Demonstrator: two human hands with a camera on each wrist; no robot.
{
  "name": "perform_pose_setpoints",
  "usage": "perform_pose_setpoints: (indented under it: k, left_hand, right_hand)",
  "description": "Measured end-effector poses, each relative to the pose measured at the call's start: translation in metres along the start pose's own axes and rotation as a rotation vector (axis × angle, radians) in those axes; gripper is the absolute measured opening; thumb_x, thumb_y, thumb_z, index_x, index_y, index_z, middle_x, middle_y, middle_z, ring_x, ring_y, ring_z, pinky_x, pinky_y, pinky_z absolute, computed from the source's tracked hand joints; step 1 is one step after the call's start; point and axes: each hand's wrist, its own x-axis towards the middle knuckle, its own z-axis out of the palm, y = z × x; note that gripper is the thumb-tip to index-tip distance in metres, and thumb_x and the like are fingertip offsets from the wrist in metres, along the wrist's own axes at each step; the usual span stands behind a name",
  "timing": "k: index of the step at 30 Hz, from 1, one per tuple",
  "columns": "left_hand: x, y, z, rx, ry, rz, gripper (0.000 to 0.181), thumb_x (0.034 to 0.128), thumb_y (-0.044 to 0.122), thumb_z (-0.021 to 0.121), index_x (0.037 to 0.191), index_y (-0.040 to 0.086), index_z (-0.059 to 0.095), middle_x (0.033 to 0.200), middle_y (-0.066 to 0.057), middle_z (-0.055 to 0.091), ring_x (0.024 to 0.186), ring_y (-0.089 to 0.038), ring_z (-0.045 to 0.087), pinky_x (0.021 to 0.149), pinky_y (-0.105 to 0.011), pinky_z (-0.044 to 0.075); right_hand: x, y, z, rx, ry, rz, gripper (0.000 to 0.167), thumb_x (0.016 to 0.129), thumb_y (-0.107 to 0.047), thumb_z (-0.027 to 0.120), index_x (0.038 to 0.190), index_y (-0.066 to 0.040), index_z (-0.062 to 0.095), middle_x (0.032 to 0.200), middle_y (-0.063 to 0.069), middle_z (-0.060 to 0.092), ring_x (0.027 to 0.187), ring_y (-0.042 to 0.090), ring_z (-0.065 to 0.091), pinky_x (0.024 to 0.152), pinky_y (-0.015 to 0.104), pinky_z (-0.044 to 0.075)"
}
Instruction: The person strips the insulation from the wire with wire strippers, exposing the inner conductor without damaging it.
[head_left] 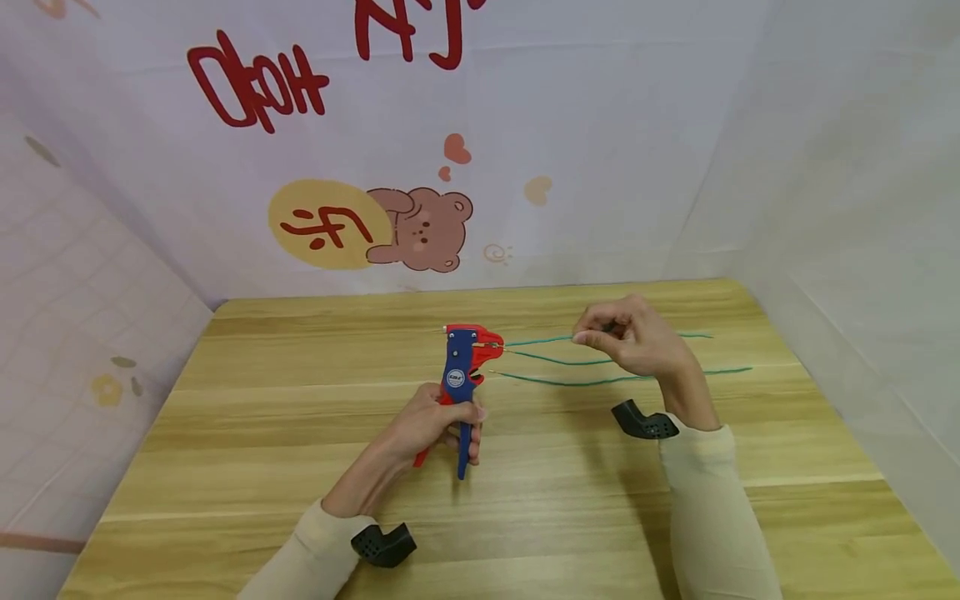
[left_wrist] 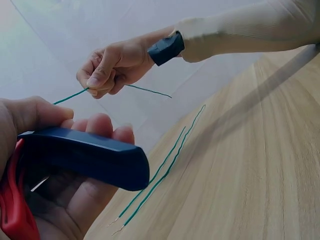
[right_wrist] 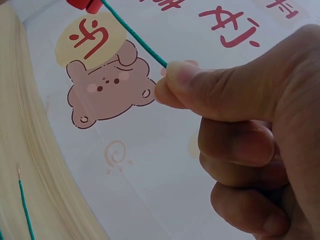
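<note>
My left hand [head_left: 438, 421] grips a wire stripper [head_left: 457, 375] with a blue body and a red jaw and handle, held above the table with its head to the top. In the left wrist view the fingers wrap loosely round the blue handle [left_wrist: 90, 155] and the red one [left_wrist: 17, 210]. Between thumb and forefinger my right hand [head_left: 637, 337] pinches a green wire [right_wrist: 135, 37], whose left end meets the stripper's red head. Two more green wires [left_wrist: 165, 175] lie side by side on the table, with bare copper at their near ends.
The wood-grain table [head_left: 315, 350] carries the two loose wires below my right hand. A white printed backdrop [head_left: 600, 125] with a bear and red lettering rises behind the table, and pale sheets stand at both sides.
</note>
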Motion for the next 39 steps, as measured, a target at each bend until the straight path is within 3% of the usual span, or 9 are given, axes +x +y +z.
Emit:
perform_pose_setpoints:
  k: [6,30,39]
  left_hand:
    - [-0.0001,0.0010,-0.0011,0.006,-0.014,0.000,0.021,0.0947,0.017,0.069,0.101,-0.001,0.060,0.074,-0.005,0.070,0.064,-0.019,0.071,0.075,-0.046,0.066]
    - [0.0012,0.0038,0.0012,-0.055,-0.035,0.037,0.023,0.0957,0.022,0.071,0.104,0.002,0.061,0.079,-0.003,0.071,0.069,-0.019,0.076,0.079,-0.045,0.065]
    - [0.0022,0.0013,0.0088,-0.080,0.006,0.106,0.025,0.0975,0.022,0.069,0.105,0.000,0.059,0.078,-0.002,0.072,0.069,-0.019,0.076,0.075,-0.044,0.066]
  right_hand:
    - [-0.0013,-0.0011,-0.0012,0.010,0.000,0.029,0.023,0.090,0.004,0.072,0.083,-0.018,0.074,0.058,-0.004,0.050,0.048,0.000,0.033,0.040,0.021,0.028]
    - [0.0010,-0.0030,-0.0078,-0.004,-0.015,0.018,0.023,0.090,0.004,0.072,0.084,-0.018,0.074,0.057,-0.004,0.050,0.048,-0.001,0.032,0.040,0.020,0.028]
    - [0.0021,0.0000,-0.0070,0.005,-0.024,0.005,0.023,0.090,0.005,0.072,0.084,-0.018,0.074,0.058,-0.002,0.053,0.048,-0.002,0.033,0.040,0.019,0.029]
